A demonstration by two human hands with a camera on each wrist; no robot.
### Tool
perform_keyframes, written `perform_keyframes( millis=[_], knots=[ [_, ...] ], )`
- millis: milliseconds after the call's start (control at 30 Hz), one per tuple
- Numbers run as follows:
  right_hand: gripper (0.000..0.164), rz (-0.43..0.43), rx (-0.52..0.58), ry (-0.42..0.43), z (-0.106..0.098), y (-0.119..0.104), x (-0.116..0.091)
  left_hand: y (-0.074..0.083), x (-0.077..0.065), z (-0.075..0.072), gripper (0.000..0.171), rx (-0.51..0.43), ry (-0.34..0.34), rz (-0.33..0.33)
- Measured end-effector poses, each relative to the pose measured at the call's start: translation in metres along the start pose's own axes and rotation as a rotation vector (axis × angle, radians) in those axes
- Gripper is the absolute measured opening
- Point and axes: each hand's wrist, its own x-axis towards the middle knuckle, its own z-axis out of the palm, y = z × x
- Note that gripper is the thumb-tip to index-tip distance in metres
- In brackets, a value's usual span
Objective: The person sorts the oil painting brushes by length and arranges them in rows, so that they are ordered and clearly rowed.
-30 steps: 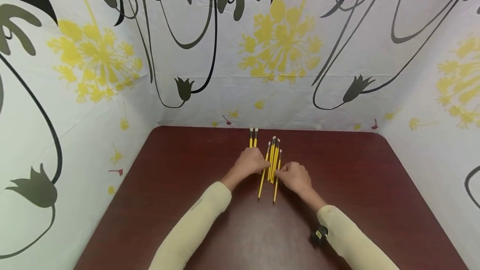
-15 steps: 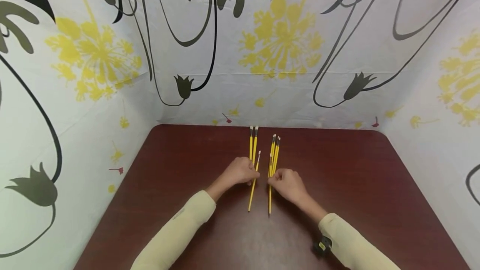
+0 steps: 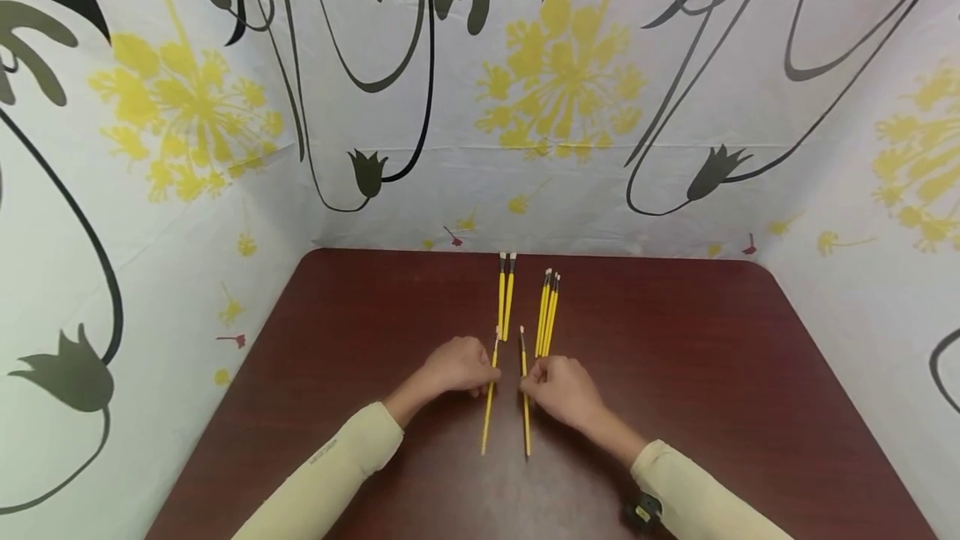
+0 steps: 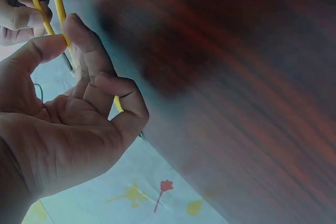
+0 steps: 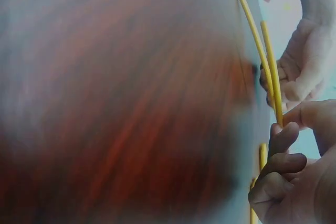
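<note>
My left hand (image 3: pixel 459 365) pinches a thin yellow paintbrush (image 3: pixel 488 415) between thumb and forefinger, its pale tip pointing away from me. In the left wrist view, the left hand (image 4: pixel 84 93) shows its thumb and fingertip meeting on the yellow handle. A second thin paintbrush (image 3: pixel 527 427) is pinched by my right hand (image 3: pixel 562 390), roughly parallel to the first and a short gap to its right. Two broader paintbrushes (image 3: pixel 507 298) with dark, white-tipped heads lie just beyond the left hand. Several thin paintbrushes (image 3: pixel 548 315) lie in a bunch beyond the right hand.
The dark red-brown table (image 3: pixel 360 307) has rounded far corners. A white cloth (image 3: pixel 570 215) printed with yellow flowers and grey tulips hangs behind it and along both sides. A small black device (image 3: pixel 643 512) sits at the right sleeve.
Both hands have drawn their paintbrushes toward me and to the left, away from the bunch. The two broad paintbrushes and the bunch stay at the back.
</note>
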Motion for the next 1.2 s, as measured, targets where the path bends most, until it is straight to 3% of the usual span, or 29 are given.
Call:
perform_keyframes(
  millis=[433,733,967,1200],
  knots=[
    [0.034,-0.001,-0.062,-0.041,0.014,-0.01,-0.008,0.007,-0.003,0.008,0.039,0.088,-0.063,0.013],
    [0.03,-0.024,-0.106,-0.011,0.019,-0.014,-0.01,0.011,-0.003,0.009,0.041,0.151,-0.086,0.028],
    [0.03,-0.018,-0.135,-0.004,0.02,-0.017,-0.013,0.013,-0.001,0.009,0.041,0.177,-0.085,0.013],
    [0.041,-0.04,-0.143,-0.02,0.026,-0.02,-0.014,0.013,-0.003,0.008,0.04,0.201,-0.096,-0.007]
  ],
)
